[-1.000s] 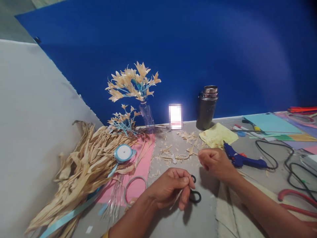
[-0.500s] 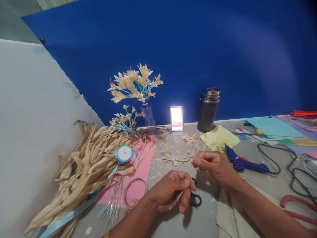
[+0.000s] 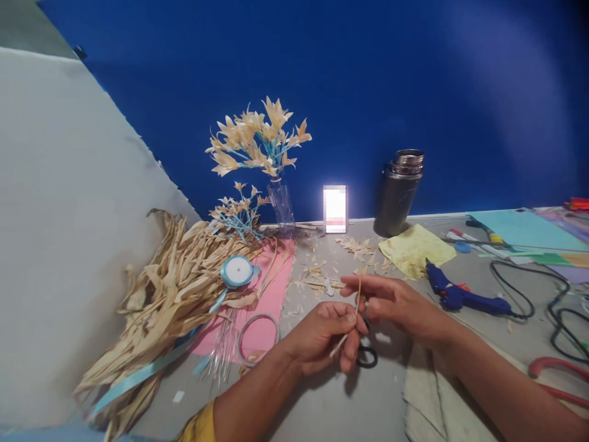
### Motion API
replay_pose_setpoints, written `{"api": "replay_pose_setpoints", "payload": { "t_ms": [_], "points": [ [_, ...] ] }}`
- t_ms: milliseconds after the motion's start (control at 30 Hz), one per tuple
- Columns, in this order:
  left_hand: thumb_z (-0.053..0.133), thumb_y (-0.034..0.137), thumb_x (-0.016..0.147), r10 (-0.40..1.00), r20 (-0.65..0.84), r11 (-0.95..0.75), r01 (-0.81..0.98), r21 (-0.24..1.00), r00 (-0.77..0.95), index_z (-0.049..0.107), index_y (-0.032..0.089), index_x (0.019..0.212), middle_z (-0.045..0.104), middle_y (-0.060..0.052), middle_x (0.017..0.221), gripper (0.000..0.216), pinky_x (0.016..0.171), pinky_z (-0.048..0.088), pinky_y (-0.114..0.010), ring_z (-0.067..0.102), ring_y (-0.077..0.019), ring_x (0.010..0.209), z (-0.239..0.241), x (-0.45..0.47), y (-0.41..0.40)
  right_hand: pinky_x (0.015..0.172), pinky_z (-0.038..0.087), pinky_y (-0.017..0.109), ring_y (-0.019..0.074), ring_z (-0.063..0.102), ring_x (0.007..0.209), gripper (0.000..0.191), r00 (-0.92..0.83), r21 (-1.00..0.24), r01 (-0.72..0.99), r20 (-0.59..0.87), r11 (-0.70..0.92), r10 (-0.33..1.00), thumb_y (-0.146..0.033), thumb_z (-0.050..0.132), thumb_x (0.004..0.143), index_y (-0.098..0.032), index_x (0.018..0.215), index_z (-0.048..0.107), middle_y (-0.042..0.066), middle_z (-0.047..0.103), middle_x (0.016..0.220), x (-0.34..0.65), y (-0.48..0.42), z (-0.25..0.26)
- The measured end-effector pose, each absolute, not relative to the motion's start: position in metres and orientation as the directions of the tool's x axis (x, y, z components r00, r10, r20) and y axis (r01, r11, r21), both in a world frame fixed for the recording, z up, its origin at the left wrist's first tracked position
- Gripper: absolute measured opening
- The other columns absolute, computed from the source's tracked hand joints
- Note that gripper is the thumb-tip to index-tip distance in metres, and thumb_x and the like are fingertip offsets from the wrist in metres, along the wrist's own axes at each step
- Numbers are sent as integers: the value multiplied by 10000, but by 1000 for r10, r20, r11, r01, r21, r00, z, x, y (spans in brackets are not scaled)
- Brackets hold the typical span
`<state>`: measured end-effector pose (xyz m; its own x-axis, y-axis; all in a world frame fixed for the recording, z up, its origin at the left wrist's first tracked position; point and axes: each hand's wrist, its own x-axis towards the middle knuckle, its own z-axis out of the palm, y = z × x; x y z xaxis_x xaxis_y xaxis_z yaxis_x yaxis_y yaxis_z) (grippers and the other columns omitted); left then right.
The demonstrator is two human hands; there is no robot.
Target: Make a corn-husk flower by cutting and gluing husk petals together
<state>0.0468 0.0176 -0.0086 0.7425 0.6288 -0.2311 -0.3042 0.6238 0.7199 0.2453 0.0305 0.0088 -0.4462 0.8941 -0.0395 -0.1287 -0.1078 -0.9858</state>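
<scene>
My left hand (image 3: 317, 337) pinches a thin strip of dried husk (image 3: 358, 294) between thumb and fingers. One end of the strip points up and the other sticks out below the palm. Just right of it, my right hand (image 3: 400, 307) has its index finger stretched out behind the strip and its thumb apart. Whether the right fingers touch the strip I cannot tell. Under the hands lie black scissors handles (image 3: 370, 356), partly hidden. Small husk scraps (image 3: 356, 247) are scattered beyond the hands.
At left lies a heap of dried husks (image 3: 151, 294) with a ribbon spool (image 3: 237, 271) on it. Husk flowers (image 3: 257, 138) stand in a clear bottle (image 3: 281, 205). A dark flask (image 3: 398, 193), a blue glue gun (image 3: 464, 299) with cord and red-handled pliers (image 3: 554, 368) are at right.
My right hand has moved in toward the left, and its fingers have opened from a pinch. The left hand keeps its grip on the strip. The whole view has shifted slightly.
</scene>
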Motion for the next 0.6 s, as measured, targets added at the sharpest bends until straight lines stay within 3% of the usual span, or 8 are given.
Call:
{"api": "replay_pose_setpoints", "payload": {
  "t_ms": [100,233,433,600],
  "points": [
    [800,441,771,608,-244,628,-269,730,756,678,95,807,626,-11,489,369,378,437,-199,537,-109,338,-8,46,18,726,489,326,193,634,712,355,-444,-1000,-15,-2,-10,896,-537,746,813,-189,859,802,40,707,712,241,27,15],
    [827,445,733,601,-293,612,-191,767,744,694,89,828,690,-50,583,391,384,438,-193,590,-117,385,-6,44,18,650,426,288,170,570,696,365,-173,-999,42,5,12,985,-511,809,744,-192,598,708,28,681,696,243,30,13],
    [892,391,585,734,-384,541,-139,830,560,721,73,739,735,-114,699,393,468,479,-235,646,-143,494,-3,51,15,552,316,261,116,414,579,414,-35,-1000,-14,8,7,999,-475,849,689,-191,534,590,-32,539,578,244,33,5],
    [921,360,472,811,-388,460,-69,885,438,616,132,561,631,-30,534,391,451,400,-223,544,-103,458,-5,56,11,540,332,239,104,443,562,414,-119,-999,-41,-9,-14,993,-535,815,731,-179,608,643,-21,566,584,237,29,7]
  ]
}}
